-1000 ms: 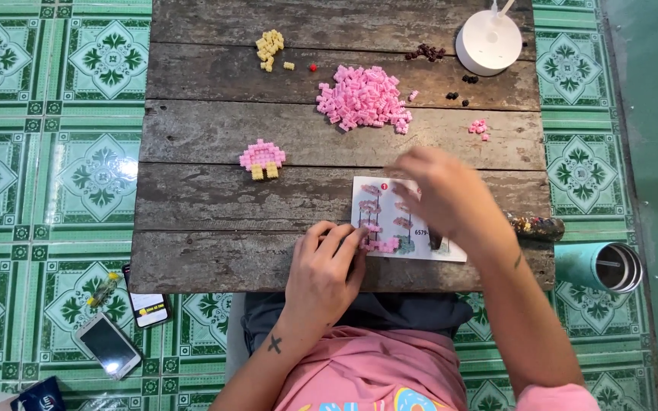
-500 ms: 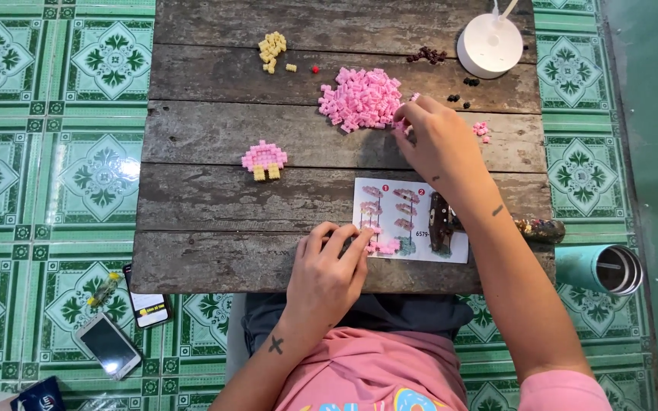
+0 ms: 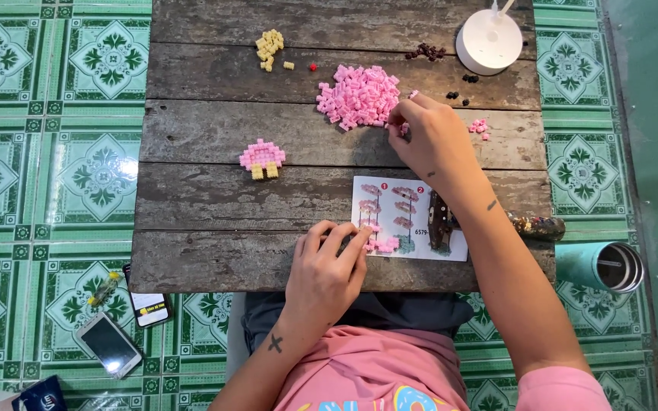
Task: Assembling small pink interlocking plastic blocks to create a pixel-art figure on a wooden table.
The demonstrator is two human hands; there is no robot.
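A weathered wooden table point(image 3: 215, 175) carries an instruction sheet point(image 3: 413, 221) near its front edge. The right hand point(image 3: 432, 137) reaches far, fingertips pinched narrow at the pink brick pile point(image 3: 359, 95). The left hand point(image 3: 329, 270) rests, fingers loosely spread, touching a small pink assembly point(image 3: 381, 243) on the sheet.

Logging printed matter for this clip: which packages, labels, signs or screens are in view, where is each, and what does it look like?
Instruction sheet: near table edge, by the left hand; white rectangle, pink tree pictures.
Phone: floor, lower left; pale, screen dark.
Second phone: floor beside it; black, lit white screen with a yellow patch.
Blue package: bottom-left corner, partly cut off.
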